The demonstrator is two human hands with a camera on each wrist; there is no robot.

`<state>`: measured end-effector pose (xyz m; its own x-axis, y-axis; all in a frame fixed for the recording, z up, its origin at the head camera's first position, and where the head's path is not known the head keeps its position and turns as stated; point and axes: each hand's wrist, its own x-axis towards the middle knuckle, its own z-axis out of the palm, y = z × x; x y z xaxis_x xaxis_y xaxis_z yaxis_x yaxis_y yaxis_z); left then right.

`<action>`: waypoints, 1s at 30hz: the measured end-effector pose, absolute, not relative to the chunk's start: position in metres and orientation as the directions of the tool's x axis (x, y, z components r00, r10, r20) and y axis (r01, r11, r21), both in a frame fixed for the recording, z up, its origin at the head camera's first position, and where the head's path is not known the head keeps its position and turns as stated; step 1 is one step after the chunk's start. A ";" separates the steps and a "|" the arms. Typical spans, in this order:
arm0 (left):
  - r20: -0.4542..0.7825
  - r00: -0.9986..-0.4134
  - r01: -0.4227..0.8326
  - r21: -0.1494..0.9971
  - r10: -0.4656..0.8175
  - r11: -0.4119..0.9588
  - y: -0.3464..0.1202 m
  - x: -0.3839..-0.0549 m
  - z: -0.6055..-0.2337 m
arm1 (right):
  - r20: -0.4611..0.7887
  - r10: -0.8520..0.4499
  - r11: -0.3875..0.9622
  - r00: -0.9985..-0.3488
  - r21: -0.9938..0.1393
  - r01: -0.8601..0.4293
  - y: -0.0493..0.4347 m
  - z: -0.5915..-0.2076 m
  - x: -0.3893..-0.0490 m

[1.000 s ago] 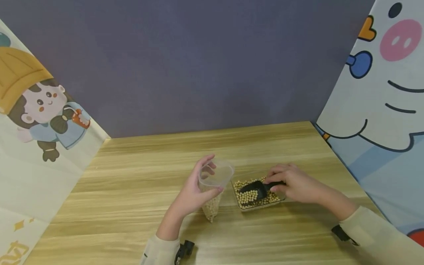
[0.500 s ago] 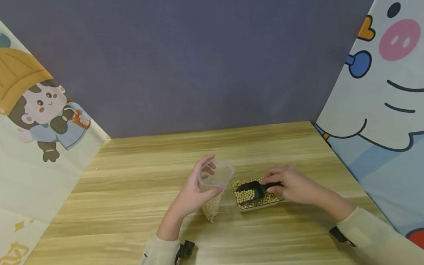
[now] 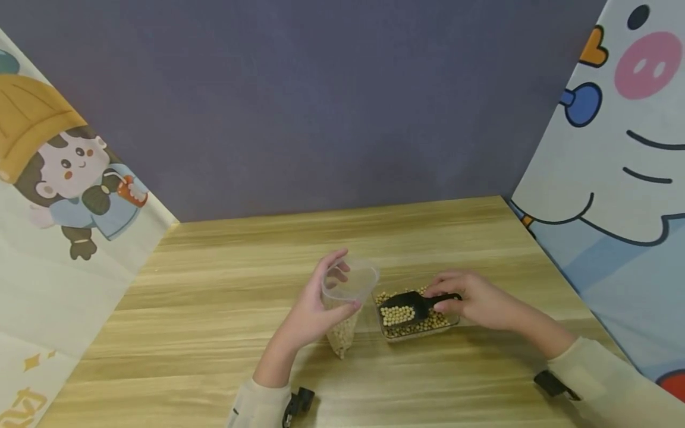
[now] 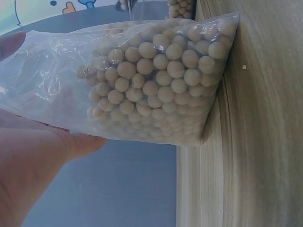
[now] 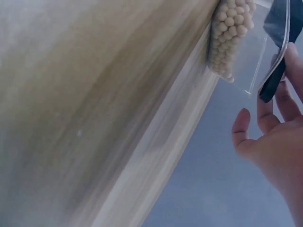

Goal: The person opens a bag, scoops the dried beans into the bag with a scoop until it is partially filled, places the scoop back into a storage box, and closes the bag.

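My left hand point(image 3: 308, 313) holds a clear plastic bag point(image 3: 350, 288) near its open mouth, thumb on the near side and fingers on the far side. In the left wrist view the lower part of this bag point(image 4: 156, 80) bulges with round beige soybeans, its bottom on the table. Over a clear rectangular box point(image 3: 414, 337) of soybeans, my right hand point(image 3: 476, 300) pinches the handle of a black scoop point(image 3: 423, 303). A heap of soybeans point(image 3: 397, 315) lies in the scoop. The right wrist view shows the handle point(image 5: 272, 82) between thumb and fingers.
The box stands just right of the bag on a wood-grain table point(image 3: 214, 309). A plain grey-blue wall point(image 3: 342, 107) rises behind the table. Cartoon-printed panels point(image 3: 631, 178) flank both sides.
The scoop, lying among the soybeans a second ago, has shifted slightly left and now looks more level and a little higher. The left hand and the bag have stayed put.
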<state>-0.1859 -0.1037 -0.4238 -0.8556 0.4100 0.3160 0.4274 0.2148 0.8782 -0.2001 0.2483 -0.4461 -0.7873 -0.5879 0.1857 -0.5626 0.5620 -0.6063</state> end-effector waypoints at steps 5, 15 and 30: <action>0.312 -0.856 0.422 0.883 0.411 0.208 -0.104 -0.186 -0.425 | 0.198 -0.519 0.551 -0.832 -0.666 -0.503 0.254 -0.448 -0.200; 0.301 -0.862 0.408 0.889 0.407 0.208 -0.103 -0.188 -0.424 | 0.464 -0.506 0.635 -0.727 -0.370 -0.678 0.255 -0.359 -0.216; 0.348 -0.841 0.452 0.873 0.414 0.184 -0.105 -0.188 -0.429 | 0.418 -0.708 0.671 -0.569 0.148 -0.727 0.175 -0.289 -0.202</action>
